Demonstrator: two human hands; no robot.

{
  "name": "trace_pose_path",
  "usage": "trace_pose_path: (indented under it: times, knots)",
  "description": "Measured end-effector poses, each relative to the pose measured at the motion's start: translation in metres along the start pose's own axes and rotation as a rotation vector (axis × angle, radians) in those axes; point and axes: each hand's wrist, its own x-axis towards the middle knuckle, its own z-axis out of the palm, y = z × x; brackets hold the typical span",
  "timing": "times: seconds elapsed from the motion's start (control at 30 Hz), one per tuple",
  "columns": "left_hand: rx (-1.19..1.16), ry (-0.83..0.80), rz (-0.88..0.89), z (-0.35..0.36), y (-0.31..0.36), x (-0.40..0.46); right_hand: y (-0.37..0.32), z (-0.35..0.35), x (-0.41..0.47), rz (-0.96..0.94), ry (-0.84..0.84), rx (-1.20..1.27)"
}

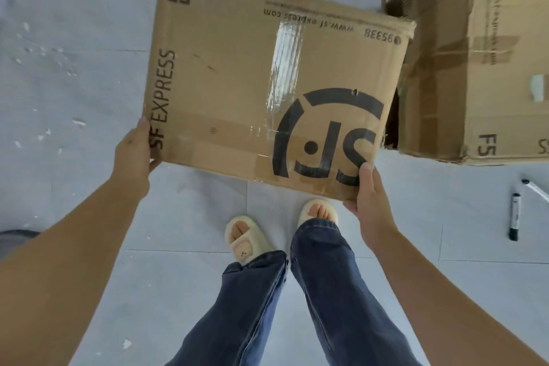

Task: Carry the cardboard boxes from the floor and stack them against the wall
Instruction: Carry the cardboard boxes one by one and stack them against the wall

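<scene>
Taped, creased SF box between hands

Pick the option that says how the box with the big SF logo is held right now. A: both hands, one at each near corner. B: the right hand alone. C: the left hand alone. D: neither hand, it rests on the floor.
A: the left hand grips the near-left corner of the SF box and the right hand grips its near-right corner, lifting it above the feet.
</scene>
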Motion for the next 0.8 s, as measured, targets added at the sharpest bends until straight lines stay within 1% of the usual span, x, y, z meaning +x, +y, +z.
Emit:
trace_pose_path:
  times: [0.07,0.17,0.27,0.37,0.5,0.8]
  knots:
    - [0.007,-0.048,0.005,-0.007,-0.001,-0.006,-0.004,-0.005,-0.003,0.032,-0.014,0.061]
    - [0.010,-0.071,0.015,-0.019,0.000,-0.029,-0.023,-0.023,-0.013,0.017,-0.026,0.068]
    - [-0.085,-0.116,0.014,-0.030,0.011,-0.070,-0.057,-0.045,-0.034,-0.045,-0.027,0.087]
    - [-0.213,-0.161,0.011,-0.042,0.030,-0.117,-0.096,-0.063,-0.062,-0.069,-0.086,0.125]
    - [-0.282,-0.153,0.001,-0.072,0.052,-0.186,-0.132,-0.086,-0.116,-0.043,-0.102,0.114]
    - [-0.355,-0.129,0.198,-0.161,0.112,-0.347,-0.192,-0.144,-0.280,-0.195,-0.146,0.102]
